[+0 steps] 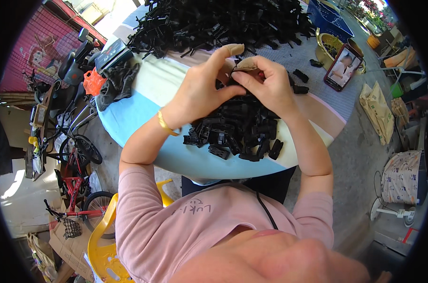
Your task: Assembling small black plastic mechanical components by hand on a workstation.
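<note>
My left hand [202,87] and my right hand [266,84] meet above the table, fingers bent toward each other. Between them is a small black plastic part, mostly hidden by the fingers. My right thumb and index finger pinch at it, while my left fingers curl round from the other side with the index finger arched above. Beige coverings wrap some fingertips. Just below the hands lies a small pile of black plastic parts [221,137] near the table's front edge. Beyond them spreads a large heap of black parts [214,23].
The cloth-covered round table [129,118] carries a phone [343,68] leaning by a gold-coloured pot [328,47], with a blue crate [331,19] behind. Dark cloth [117,85] and an orange bag [95,82] are at the left. A yellow chair [105,236] and red bicycle [74,188] stand lower left.
</note>
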Demonstrator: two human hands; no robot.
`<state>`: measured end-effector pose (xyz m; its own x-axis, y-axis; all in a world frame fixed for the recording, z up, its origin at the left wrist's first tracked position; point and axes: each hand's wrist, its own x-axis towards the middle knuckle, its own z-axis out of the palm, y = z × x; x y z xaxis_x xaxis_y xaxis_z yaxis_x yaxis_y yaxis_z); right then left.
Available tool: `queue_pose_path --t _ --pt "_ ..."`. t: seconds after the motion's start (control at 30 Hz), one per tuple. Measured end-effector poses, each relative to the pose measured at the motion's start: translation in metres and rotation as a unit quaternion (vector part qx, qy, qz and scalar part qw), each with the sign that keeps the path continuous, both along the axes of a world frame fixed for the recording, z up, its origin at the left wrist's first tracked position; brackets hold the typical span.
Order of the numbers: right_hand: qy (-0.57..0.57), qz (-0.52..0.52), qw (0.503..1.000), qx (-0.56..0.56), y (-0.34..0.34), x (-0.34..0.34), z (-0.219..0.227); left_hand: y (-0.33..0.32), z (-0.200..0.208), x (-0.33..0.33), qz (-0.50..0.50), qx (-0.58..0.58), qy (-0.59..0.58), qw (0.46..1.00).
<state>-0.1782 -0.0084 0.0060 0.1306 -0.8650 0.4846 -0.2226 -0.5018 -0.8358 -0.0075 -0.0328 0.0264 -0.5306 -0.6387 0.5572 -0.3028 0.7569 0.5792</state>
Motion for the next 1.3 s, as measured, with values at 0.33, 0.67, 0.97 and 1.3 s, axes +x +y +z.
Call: queue_pose_path --t 0.33,0.67,0.97,1.3 --pt "-0.091 0.139 0.986 -0.016 -0.009 -0.017 0.002 -0.033 -0.003 0.016 -0.352 0.458 0.181 0.796" --pt "-0.057 0.045 0.997 -0.009 -0.005 -0.008 0.005 -0.018 -0.001 0.006 -0.230 0.463 0.157 0.842" --pt "-0.008 -0.005 1.000 0.004 0.002 0.001 0.001 -0.017 -0.016 0.000 -0.133 0.259 0.192 0.937" --pt "0.019 0.010 0.999 0.040 0.005 -0.001 0.007 -0.008 -0.018 0.000 -0.126 0.256 0.229 0.931"
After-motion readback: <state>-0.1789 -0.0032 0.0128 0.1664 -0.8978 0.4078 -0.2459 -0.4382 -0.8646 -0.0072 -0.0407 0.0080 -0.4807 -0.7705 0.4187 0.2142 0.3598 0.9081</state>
